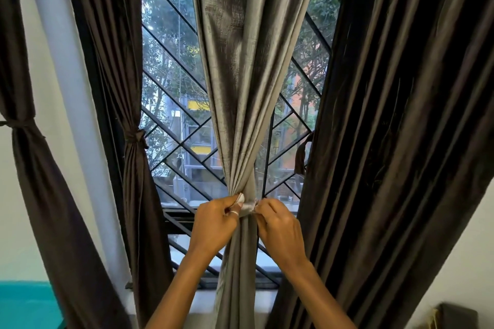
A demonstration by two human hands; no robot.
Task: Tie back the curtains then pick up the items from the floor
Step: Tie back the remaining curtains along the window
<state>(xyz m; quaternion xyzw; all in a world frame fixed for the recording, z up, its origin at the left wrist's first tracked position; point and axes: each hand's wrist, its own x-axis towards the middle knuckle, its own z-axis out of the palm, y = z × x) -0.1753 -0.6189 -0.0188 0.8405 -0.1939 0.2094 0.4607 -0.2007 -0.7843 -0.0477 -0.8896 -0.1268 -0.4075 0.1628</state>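
At the lower left of the frame sits a teal object (26,304), of which only part is in view. Above it, the far-left dark curtain (24,168) hangs gathered and bound by a dark tie (18,124). Right of a pale wall strip (61,88), a second dark curtain (133,181) is likewise bound at mid-height. Behind it is the window grille (171,61), black bars set diagonally. At lower centre, the left hand (213,224), a ring on one finger, pinches one end of the pale tie-back (247,207); its grip is narrow, closed on the fabric. The tie-back wraps around the gathered grey curtain (248,88), which hangs in the centre of the frame. The right hand (280,227) pinches the other end of the tie-back just beside the curtain, grip also narrow and closed on it. Further right, the large dark curtain (387,141) hangs unbound, with a loose brown strap (302,155) at its left edge. A dark object (457,315) occupies the lower right corner.
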